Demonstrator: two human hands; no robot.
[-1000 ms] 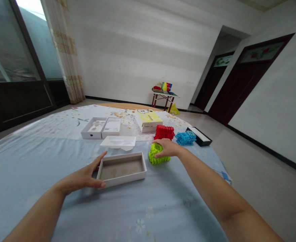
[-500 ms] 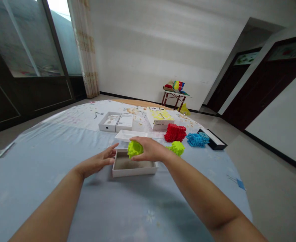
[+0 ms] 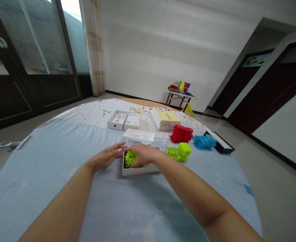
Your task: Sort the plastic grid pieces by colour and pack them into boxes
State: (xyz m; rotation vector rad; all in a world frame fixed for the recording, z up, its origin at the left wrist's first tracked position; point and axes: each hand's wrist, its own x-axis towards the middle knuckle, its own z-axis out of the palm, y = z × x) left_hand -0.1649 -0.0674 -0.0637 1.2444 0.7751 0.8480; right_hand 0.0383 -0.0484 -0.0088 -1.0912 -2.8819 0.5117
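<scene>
A shallow white box (image 3: pixel 141 170) lies uncovered on the blue cloth in front of me. Inside its left end is a stack of lime-green knobbly plastic pieces (image 3: pixel 130 158), with the fingers of my right hand (image 3: pixel 146 154) wrapped round it. Part of the stack is hidden by that hand. My left hand (image 3: pixel 107 156) rests at the box's left side, fingers stretched out and holding nothing. More lime-green pieces (image 3: pixel 179 152) lie stacked on the cloth to the right of the box. Behind the box is a white lid or tray (image 3: pixel 139 135).
Red pieces (image 3: pixel 182 133) and blue pieces (image 3: pixel 204 142) sit farther right, beside a black box with a white inside (image 3: pixel 221 144). Toward the back are a two-part white box (image 3: pixel 124 121) and a yellow-and-white carton (image 3: pixel 166 118). A metal object (image 3: pixel 11 144) is at the left table edge.
My right hand has lowered the lime-green stack from above the box into its left end. My left hand stays beside the box. The camera view has shifted slightly left.
</scene>
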